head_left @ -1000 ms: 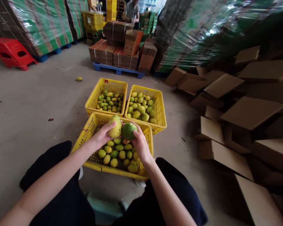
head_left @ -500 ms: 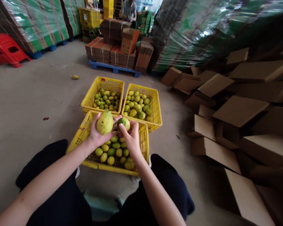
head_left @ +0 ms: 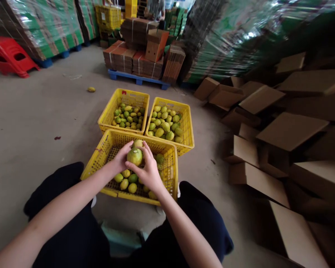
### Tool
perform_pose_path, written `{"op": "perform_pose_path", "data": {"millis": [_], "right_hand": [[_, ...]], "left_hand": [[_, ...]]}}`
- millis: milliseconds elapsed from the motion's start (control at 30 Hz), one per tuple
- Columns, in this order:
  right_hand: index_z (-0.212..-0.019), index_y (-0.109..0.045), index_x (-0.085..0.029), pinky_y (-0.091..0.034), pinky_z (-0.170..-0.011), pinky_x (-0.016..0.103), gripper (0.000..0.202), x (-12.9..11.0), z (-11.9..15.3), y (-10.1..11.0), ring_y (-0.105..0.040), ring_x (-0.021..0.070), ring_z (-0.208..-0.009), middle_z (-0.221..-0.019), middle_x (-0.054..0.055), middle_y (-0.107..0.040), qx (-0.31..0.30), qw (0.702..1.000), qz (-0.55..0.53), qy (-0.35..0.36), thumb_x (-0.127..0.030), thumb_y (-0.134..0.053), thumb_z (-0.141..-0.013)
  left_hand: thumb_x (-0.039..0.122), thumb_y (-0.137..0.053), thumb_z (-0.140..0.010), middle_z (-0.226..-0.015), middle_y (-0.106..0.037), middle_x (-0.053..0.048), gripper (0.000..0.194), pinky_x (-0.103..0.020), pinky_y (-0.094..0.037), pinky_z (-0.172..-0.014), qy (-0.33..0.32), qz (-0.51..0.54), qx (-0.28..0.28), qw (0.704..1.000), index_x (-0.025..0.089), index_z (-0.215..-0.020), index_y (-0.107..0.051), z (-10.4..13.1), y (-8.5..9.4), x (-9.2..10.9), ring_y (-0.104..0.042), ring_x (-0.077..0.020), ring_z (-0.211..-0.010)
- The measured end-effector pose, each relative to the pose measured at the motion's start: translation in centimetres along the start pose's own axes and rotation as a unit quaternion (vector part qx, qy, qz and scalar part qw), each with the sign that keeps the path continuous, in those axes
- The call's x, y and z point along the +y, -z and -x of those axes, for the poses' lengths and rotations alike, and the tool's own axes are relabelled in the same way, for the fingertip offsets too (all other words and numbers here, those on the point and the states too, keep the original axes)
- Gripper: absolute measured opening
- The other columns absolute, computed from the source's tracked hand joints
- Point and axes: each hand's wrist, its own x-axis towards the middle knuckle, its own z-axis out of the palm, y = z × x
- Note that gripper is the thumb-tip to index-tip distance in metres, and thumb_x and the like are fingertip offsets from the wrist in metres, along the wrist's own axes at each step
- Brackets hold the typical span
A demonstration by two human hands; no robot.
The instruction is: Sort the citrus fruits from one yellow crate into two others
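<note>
My left hand [head_left: 123, 155] and my right hand [head_left: 150, 172] are together over the near yellow crate [head_left: 171, 178]. Between them are two yellow-green lemons. The nearer lemon [head_left: 134, 156] shows its stem end and sits within my right thumb and fingers. Behind it, partly covered, is the other lemon [head_left: 138, 143], against my left fingers. Which fingertips touch which fruit is partly hidden. Below my hands, more yellow and green lemons [head_left: 132, 187] lie in the near crate.
Two more yellow crates, a far left one [head_left: 103, 121] and a far right one [head_left: 190, 130], hold lemons. A loose lemon [head_left: 91, 89] lies on the floor. Cardboard boxes [head_left: 293, 130] pile up at right. Beyond are a loaded blue pallet [head_left: 139, 80], a red stool [head_left: 12, 56] and a person [head_left: 155, 10].
My hands have come together. The left lemon has moved right, behind the other one, and the right hand's lemon has shifted left and turned its stem end toward me.
</note>
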Motion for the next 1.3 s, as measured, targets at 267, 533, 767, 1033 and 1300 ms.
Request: {"op": "perform_pose_path", "data": {"millis": [267, 533, 767, 1033, 1300], "right_hand": [[-0.119, -0.060, -0.026, -0.059, -0.083, 0.043, 0.057, -1.7, -1.4, 4.4, -0.070, 0.0273, -0.096, -0.112, 0.007, -0.071, 0.085, 0.993, -0.072, -0.028, -0.045, -0.082, -0.070], [-0.121, -0.061, -0.027, -0.053, -0.096, 0.048, 0.060, -0.4, -2.0, 4.8, -0.064, 0.0296, -0.114, -0.123, 0.007, -0.067, 0.112, 0.993, 0.000, 0.030, -0.041, -0.084, -0.067], [-0.121, -0.062, -0.027, -0.049, -0.102, 0.048, 0.060, -0.6, -2.1, 4.4, -0.062, 0.0292, -0.116, -0.123, 0.007, -0.067, 0.120, 0.991, 0.031, 0.044, -0.040, -0.085, -0.067], [-0.088, -0.066, -0.020, -0.043, -0.040, 0.027, 0.062, -1.8, -2.3, 4.5, -0.060, 0.0171, -0.051, -0.068, 0.005, -0.069, -0.012, 0.946, -0.235, -0.221, -0.078, -0.049, -0.079], [-0.070, -0.062, -0.018, -0.028, -0.031, 0.024, 0.073, -1.3, -2.7, 4.1, -0.048, 0.0125, -0.036, -0.052, 0.006, -0.061, -0.111, 0.885, -0.314, -0.324, -0.083, -0.031, -0.081]], "left_hand": [[0.018, -0.086, -0.066, -0.107, -0.068, -0.004, 0.050, -0.032, -0.054, -0.090, -0.310, -0.207, -0.004, 0.928, 0.021, -0.110, -0.064, 1.1, -0.4, 2.4, -0.067, -0.0177, -0.096], [0.024, -0.090, -0.060, -0.124, -0.057, -0.008, 0.060, -0.034, -0.054, -0.089, -0.420, -0.414, -0.066, 0.805, 0.025, -0.114, -0.065, 2.2, -0.5, 2.6, -0.060, -0.0237, -0.110], [0.029, -0.089, -0.062, -0.124, -0.054, -0.008, 0.058, -0.038, -0.052, -0.097, -0.440, -0.444, -0.068, 0.778, 0.025, -0.115, -0.067, 1.9, -0.1, 2.8, -0.056, -0.0252, -0.118], [0.057, -0.078, -0.072, -0.099, -0.071, -0.010, 0.058, -0.027, -0.057, -0.068, -0.213, -0.330, -0.072, 0.917, 0.015, -0.112, -0.069, 2.4, -0.3, 3.1, -0.068, -0.0176, -0.077], [0.073, -0.056, -0.082, -0.065, -0.068, -0.007, 0.065, -0.025, -0.050, -0.053, -0.075, -0.277, -0.044, 0.957, 0.012, -0.096, -0.072, 1.0, 0.8, 2.7, -0.062, -0.0151, -0.055]]}}
